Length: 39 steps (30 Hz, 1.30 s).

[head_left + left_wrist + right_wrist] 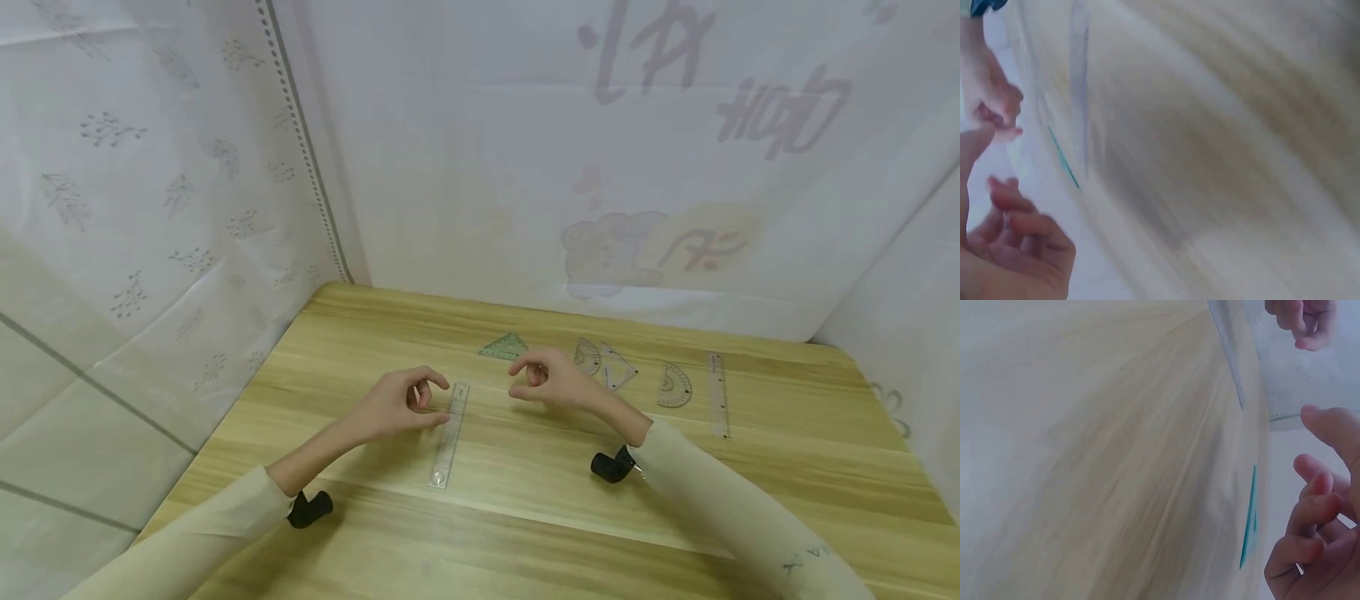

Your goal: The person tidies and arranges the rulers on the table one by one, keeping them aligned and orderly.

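My left hand (pixel 393 406) hovers beside a clear ruler (pixel 448 437), its thumb and loosely bent fingers spread apart with nothing between them. In the head view its fingertips overlap the ruler's left edge; the left wrist view shows the hand (pixel 1025 253) raised off the table. Farther right, my right hand (pixel 555 379) is also in the air, fingers bent and thumb apart, holding nothing. Just behind it lies a green set square (pixel 501 347), partly covered by the fingers. In the right wrist view the ruler (pixel 1229 353) and green set square (pixel 1249 519) lie flat.
Right of the right hand lie a clear protractor (pixel 588 356), a clear set square (pixel 628 371), a second protractor (pixel 677 387) and another clear ruler (pixel 718 396). The wooden table (pixel 525 533) meets patterned cloth walls (pixel 465 208) at its back and left.
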### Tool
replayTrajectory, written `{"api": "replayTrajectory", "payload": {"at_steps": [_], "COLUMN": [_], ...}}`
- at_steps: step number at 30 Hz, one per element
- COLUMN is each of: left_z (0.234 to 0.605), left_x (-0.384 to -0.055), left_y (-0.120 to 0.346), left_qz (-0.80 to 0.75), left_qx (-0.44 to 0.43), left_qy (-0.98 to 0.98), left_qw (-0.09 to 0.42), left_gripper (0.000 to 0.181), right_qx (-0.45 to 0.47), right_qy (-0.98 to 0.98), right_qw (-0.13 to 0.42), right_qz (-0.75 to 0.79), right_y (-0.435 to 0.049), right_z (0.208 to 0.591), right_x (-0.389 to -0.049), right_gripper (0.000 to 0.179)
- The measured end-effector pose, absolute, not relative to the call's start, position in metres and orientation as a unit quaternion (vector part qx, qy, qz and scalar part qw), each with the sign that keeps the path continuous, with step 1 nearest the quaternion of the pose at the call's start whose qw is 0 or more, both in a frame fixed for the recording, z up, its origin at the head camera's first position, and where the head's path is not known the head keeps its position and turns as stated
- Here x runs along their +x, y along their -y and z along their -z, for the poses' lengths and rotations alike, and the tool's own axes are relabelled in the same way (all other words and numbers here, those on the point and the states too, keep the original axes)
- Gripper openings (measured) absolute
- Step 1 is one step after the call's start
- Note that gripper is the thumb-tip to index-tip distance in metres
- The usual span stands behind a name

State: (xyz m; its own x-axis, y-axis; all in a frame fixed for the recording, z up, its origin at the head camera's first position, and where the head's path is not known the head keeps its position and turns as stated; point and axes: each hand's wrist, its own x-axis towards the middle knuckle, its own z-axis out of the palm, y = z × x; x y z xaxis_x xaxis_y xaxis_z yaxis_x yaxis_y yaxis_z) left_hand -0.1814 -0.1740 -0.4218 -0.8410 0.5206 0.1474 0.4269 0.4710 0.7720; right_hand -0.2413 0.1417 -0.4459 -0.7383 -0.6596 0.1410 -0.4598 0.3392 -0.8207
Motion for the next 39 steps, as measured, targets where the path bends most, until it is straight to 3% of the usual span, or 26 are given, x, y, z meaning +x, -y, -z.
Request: {"api": "replayTrajectory", "payload": {"at_steps": [6,23,27,39], "left_z": [0.420,0.420,0.421,0.428], "left_x": [-0.189,-0.213,-0.215,-0.228], "left_y": [0.176,0.164,0.164,0.155], "left_qz": [-0.438,-0.445,-0.445,-0.435], "left_qx": [0.297,0.291,0.293,0.284], "left_qy": [-0.844,-0.840,-0.840,-0.850], "left_qw": [0.092,0.108,0.102,0.081], "left_gripper": [0.042,0.048,0.048,0.047], "right_qx": [-0.349,-0.319,-0.317,-0.306], "right_qy": [-0.810,-0.821,-0.826,-0.823], "right_qw": [0.107,0.116,0.107,0.099], "right_qz": [0.458,0.459,0.453,0.468], "right_y": [-0.163,-0.189,-0.187,-0.195], "right_z": [0.441,0.421,0.400,0.404], "right_x": [-0.235,-0.215,-0.203,-0.205], "right_gripper": [0.031,0.035,0.031,0.031]}}
